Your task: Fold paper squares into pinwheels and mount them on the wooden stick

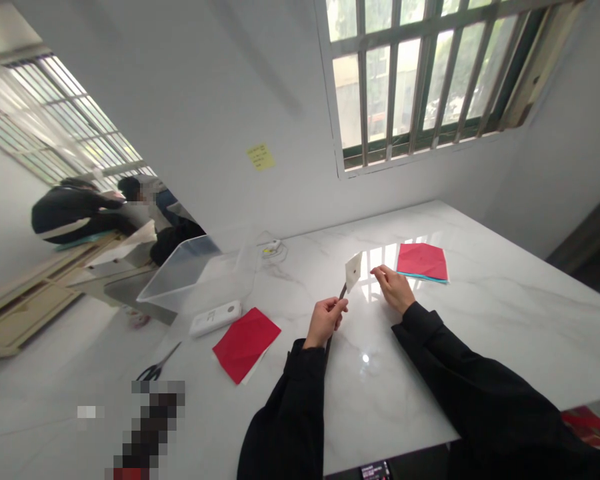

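Note:
My left hand [326,321] is closed round a thin dark stick [343,291], held at a slant above the white marbled table. At the stick's upper end is a cream-coloured flat piece [353,272] with a small dark spot in its middle. To the right of that piece, apart from it, my right hand [394,288] is raised with its fingers loosely bent and pointing left; I see nothing in it. Beyond the right hand lies a stack of square sheets [422,261], pinkish red on top with blue at the edge. Left of my left hand rest dark red sheets [247,343].
A white oblong device [215,319] lies beside the dark red sheets, with scissors [159,365] to its left. Behind stands a clear plastic bin [180,273]. A cable [273,249] lies near the wall. People [80,210] sit at the far left.

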Motion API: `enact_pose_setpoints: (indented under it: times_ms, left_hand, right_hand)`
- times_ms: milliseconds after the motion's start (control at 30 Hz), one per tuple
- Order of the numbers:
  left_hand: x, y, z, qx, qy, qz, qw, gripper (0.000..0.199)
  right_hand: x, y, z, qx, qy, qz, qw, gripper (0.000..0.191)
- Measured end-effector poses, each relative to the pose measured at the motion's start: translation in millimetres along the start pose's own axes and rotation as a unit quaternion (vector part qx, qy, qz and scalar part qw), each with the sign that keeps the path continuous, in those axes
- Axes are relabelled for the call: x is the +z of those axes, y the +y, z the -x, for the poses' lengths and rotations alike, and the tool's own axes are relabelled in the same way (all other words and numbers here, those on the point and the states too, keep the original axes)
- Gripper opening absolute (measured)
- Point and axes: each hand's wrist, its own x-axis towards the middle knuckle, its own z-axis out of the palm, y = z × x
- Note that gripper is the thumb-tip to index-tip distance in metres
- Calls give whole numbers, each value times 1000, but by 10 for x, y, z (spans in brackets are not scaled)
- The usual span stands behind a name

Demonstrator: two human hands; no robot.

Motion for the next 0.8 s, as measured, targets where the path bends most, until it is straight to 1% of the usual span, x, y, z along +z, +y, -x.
enact_pose_setpoints:
  times_ms: [100,167,233,300,333,367,467,567,700,800]
  left_hand:
    - [12,18,12,-2,-1,2,1000,44]
    - [18,35,20,-4,-2,5,1000,44]
    - [18,48,24,-7,-2,8,1000,44]
    - [13,54,22,-8,2,13,1000,44]
    - [9,54,20,-7,3,16,1000,44]
    - [5,52,17,-6,3,18,1000,44]
    - [-4,46,11,0,4,22,1000,44]
    - [-1,47,13,-3,5,25,1000,43]
    - [8,53,20,-6,12,21,1000,45]
    - [5,47,18,-7,11,20,1000,44]
  right_hand:
    - [-6,-29,6,5,2,-46,999,60]
    - [-2,-35,1,16,-15,-91,996,65]
    - [11,-33,-7,28,-86,-115,989,71]
    - [36,-24,-11,30,-167,-101,980,79]
    - [51,-19,-10,28,-189,-84,978,80]
    - [67,-14,-7,24,-195,-68,978,81]
    - [100,1,5,11,-161,-41,986,77]
    - [89,1,11,8,-123,-43,991,73]
    - [39,-25,11,13,-59,-69,996,67]
    - [30,-37,6,26,-40,-109,993,70]
